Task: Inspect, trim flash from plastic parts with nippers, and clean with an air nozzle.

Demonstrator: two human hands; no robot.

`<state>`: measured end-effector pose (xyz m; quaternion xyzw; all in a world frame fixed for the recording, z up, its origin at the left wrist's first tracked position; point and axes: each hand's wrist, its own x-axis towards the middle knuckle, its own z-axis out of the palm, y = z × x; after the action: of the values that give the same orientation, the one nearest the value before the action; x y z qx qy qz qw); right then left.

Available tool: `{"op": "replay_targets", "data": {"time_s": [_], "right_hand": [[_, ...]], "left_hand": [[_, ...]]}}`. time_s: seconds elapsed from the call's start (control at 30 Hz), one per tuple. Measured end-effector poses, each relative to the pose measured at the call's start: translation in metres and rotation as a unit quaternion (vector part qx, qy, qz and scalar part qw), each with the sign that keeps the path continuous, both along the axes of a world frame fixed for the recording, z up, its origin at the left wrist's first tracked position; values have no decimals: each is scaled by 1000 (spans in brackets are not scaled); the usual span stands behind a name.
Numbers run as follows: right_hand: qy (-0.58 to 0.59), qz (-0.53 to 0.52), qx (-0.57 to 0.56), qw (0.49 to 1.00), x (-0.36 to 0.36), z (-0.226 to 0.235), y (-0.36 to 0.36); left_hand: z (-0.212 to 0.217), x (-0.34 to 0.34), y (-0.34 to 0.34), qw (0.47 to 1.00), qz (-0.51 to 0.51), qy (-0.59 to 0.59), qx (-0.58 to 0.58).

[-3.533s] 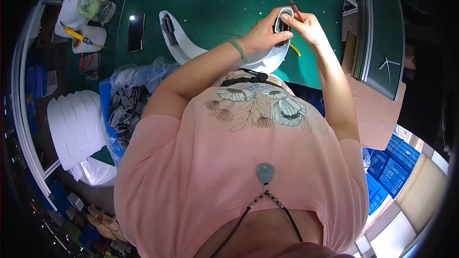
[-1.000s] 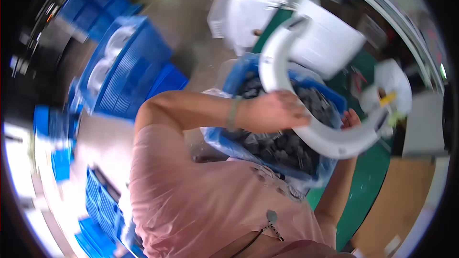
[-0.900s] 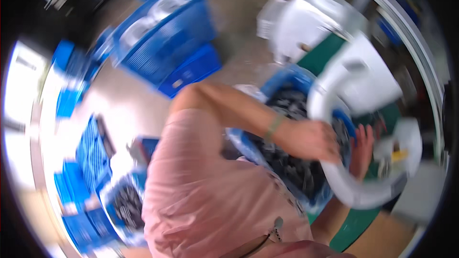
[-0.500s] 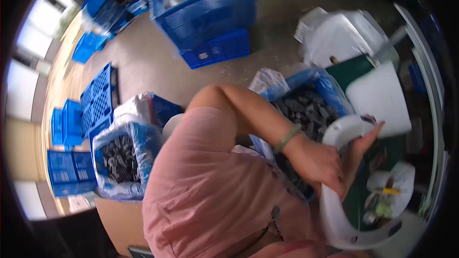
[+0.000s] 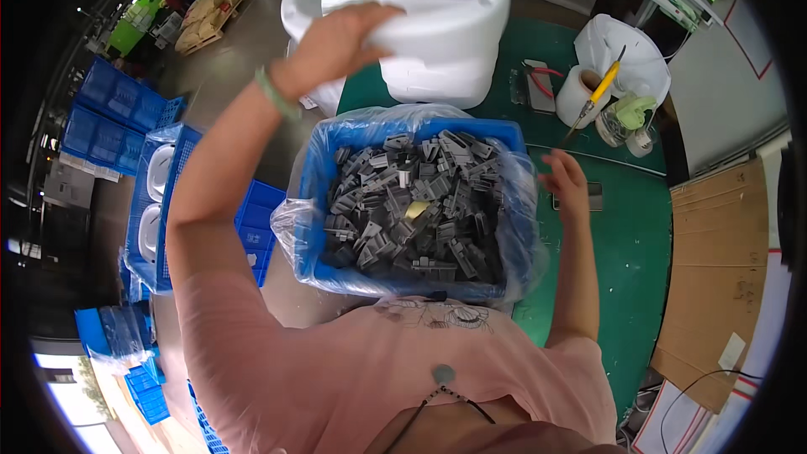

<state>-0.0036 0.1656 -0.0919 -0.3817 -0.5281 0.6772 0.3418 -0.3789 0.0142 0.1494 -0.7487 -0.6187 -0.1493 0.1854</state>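
My left hand point(image 5: 340, 44) is closed on the near edge of a white curved plastic part point(image 5: 437, 23), raised at the far side of the table. Other white plastic pieces point(image 5: 441, 80) sit below and behind it. Over the right side of the table, my right hand point(image 5: 567, 183) has loosely bent fingers, slightly apart, with nothing seen in them. Just beyond its fingertips, a yellow-handled tool with a thin tip point(image 5: 598, 88) leans across a white roll point(image 5: 575, 99). Close to my body stands a blue bin point(image 5: 313, 244), lined with clear plastic and filled with small grey plastic parts point(image 5: 420, 193).
The green table point(image 5: 622, 244) carries red-handled pliers point(image 5: 545, 76), a dark flat object point(image 5: 588, 196) beside my right hand, and a white tub point(image 5: 630, 46). Cardboard point(image 5: 714, 261) stands at the right. Blue crates point(image 5: 105, 139) line the left floor.
My view has swung round to face the table. The white part has moved to the table's far side in my left hand, and my right hand has come away from it.
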Motion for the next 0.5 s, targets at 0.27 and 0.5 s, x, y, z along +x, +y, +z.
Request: {"op": "replay_targets", "data": {"time_s": [0.27,0.5], "right_hand": [[-46,-30,-50,997,53,-19,13],[-26,10,-99,995,23,-28,30]], "left_hand": [[25,-65,128,989,-45,8,-140],[11,-85,171,990,45,-47,-124]]}}
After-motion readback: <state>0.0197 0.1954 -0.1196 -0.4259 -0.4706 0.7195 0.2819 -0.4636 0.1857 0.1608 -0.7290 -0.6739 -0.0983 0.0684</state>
